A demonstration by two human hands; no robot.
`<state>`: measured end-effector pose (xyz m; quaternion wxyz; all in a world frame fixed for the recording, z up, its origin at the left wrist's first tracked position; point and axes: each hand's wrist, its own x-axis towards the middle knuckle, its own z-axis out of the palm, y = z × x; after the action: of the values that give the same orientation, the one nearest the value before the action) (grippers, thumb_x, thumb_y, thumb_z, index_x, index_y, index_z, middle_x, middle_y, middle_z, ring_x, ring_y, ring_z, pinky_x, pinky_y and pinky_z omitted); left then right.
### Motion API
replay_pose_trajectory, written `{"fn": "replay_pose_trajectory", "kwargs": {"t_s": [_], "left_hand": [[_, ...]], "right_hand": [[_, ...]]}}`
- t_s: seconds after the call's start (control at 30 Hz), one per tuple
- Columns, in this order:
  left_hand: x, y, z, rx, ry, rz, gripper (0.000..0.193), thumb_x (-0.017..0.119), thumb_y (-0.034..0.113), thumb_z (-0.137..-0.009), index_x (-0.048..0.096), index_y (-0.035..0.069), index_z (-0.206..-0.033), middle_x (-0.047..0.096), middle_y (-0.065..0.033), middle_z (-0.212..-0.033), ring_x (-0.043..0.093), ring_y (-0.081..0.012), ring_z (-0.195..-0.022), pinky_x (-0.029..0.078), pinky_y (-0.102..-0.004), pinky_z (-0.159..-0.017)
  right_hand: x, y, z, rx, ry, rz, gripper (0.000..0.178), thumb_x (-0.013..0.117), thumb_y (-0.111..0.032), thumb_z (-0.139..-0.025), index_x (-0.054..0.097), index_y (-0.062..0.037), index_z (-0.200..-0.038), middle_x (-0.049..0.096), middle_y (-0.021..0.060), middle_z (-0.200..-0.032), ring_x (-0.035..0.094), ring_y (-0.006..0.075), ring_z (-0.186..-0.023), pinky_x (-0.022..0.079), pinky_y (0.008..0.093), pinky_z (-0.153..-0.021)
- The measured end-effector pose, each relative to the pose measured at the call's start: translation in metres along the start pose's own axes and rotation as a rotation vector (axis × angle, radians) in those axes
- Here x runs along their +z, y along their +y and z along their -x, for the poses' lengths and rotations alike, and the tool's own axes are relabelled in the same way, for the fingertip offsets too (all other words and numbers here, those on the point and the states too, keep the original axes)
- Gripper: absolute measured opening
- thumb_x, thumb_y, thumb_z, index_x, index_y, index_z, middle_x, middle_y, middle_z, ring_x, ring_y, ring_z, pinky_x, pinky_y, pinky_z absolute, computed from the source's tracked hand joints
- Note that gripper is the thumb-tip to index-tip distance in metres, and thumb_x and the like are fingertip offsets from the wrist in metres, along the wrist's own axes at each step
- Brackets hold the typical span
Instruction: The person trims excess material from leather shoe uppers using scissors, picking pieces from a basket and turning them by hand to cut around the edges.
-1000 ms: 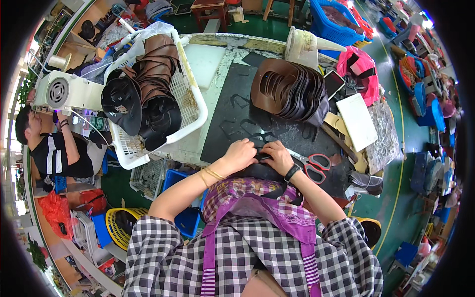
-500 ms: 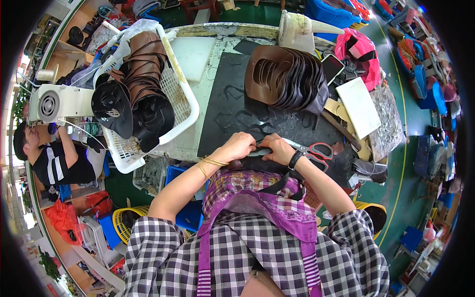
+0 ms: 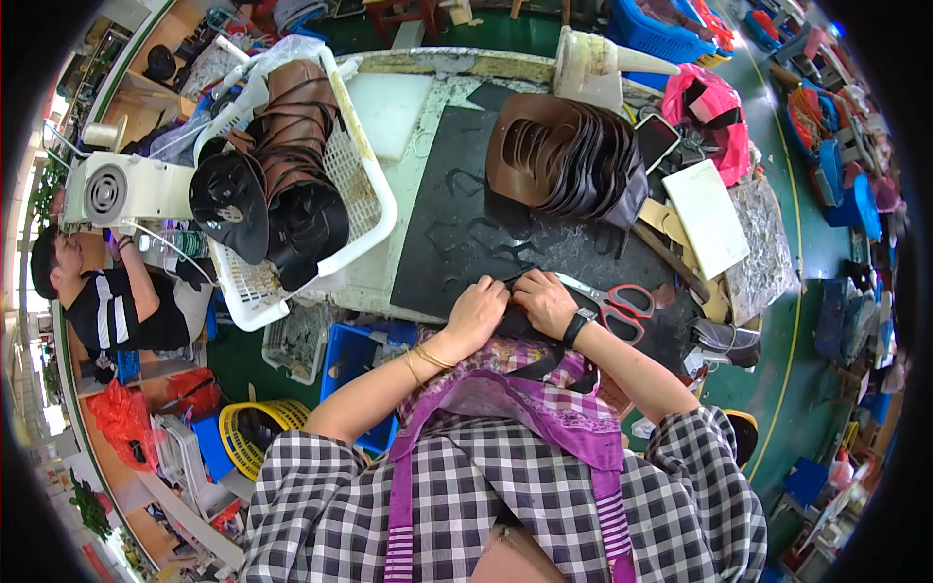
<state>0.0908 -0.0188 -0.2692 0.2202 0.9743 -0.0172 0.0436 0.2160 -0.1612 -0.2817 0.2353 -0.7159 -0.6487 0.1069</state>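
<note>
My left hand [image 3: 478, 316] and my right hand [image 3: 546, 302] are close together at the near edge of a black mat [image 3: 428, 219]. Their fingers are closed on a dark leather piece [image 3: 516, 315], most of which they hide. Just right of my right hand lie scissors [image 3: 625, 309] with red and grey handles, blades pointing toward it. Beyond the hands, a stack of brown and black leather shoe uppers [image 3: 564, 160] rests on the mat. Thin dark offcuts [image 3: 476, 233] are scattered left of the stack.
At left a white basket [image 3: 387, 209] holds more leather uppers [image 3: 296, 146]. A white board [image 3: 705, 216], a phone [image 3: 658, 139] and a pink bag [image 3: 724, 126] occupy the right side. Beyond the basket, a person [image 3: 126, 301] sits by a white machine [image 3: 117, 189].
My left hand has turned, its fingers now pointing away from me, and both hands cover more of the dark piece. The scissors and stack stay put; the view has shifted slightly.
</note>
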Motion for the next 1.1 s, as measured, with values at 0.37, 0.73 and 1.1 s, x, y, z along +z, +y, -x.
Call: {"fn": "replay_pose_trajectory", "kwargs": {"t_s": [0.37, 0.73, 1.1], "left_hand": [[-0.144, 0.016, -0.025, 0.071, 0.019, 0.180, 0.025, 0.075, 0.017, -0.067, 0.064, 0.003, -0.085, 0.060, -0.0107, -0.078, 0.056, -0.0285, -0.077, 0.047, -0.0374, -0.069], [-0.256, 0.025, 0.003, 0.023, -0.189, 0.647, 0.021, 0.071, 0.009, -0.075, 0.070, 0.002, -0.094, 0.067, -0.0119, -0.082, 0.065, -0.0228, -0.074, 0.049, -0.0298, -0.065], [-0.240, 0.002, 0.007, 0.336, 0.340, 0.018, 0.020, 0.062, 0.009, -0.080, 0.066, 0.000, -0.098, 0.068, -0.0112, -0.096, 0.064, -0.0296, -0.098, 0.052, -0.0379, -0.084]], "right_hand": [[-0.132, -0.056, -0.058, -0.017, -0.055, -0.228, 0.022, 0.071, -0.012, -0.066, 0.061, -0.0020, -0.083, 0.057, 0.0108, -0.081, 0.057, 0.0305, -0.082, 0.047, 0.0401, -0.071], [-0.230, -0.103, -0.072, -0.258, -0.128, -0.335, 0.018, 0.070, -0.015, -0.075, 0.061, -0.0007, -0.083, 0.052, 0.0107, -0.075, 0.054, 0.0300, -0.076, 0.045, 0.0380, -0.067], [-0.236, -0.084, -0.078, -0.388, 0.242, 0.128, 0.021, 0.067, -0.006, -0.062, 0.060, -0.0037, -0.082, 0.052, 0.0061, -0.079, 0.055, 0.0246, -0.081, 0.045, 0.0341, -0.068]]}}
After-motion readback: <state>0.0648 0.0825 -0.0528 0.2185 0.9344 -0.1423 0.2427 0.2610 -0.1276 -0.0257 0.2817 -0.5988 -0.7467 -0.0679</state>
